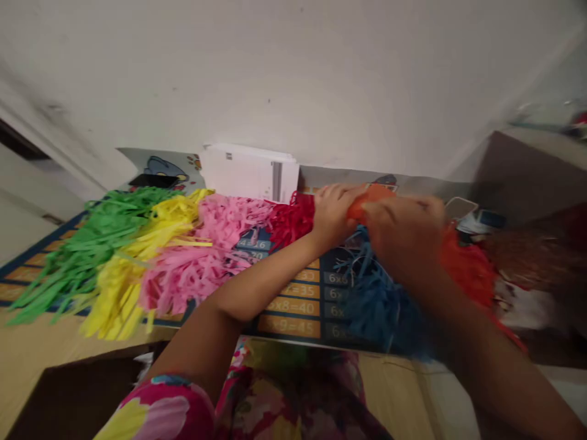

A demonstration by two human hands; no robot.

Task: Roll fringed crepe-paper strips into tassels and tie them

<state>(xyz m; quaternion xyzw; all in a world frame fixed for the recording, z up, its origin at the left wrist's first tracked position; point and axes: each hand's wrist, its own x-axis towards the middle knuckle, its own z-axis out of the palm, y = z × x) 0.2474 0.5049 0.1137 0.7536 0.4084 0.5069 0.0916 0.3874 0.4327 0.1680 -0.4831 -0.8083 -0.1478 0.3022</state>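
My left hand [337,211] has its fingers curled round the left side of a piece of orange paper [375,197]. On the paper's other side is my right hand [406,229], closed on it and smeared by motion. Both hands are raised over the far part of the table. Below my right arm lies a pile of blue paper strips [383,299]. Just left of my left hand is a red pile [291,217] of strips. An orange-red pile [470,269] shows to the right, partly covered by my right arm.
Green [105,232], yellow [137,269] and pink [197,269] strip piles cover the mat's left side. The mat [288,327] bears printed sums. A white stack [250,171] leans on the wall; a black phone-like object [153,181] lies nearby. A dark box [68,391] stands below left.
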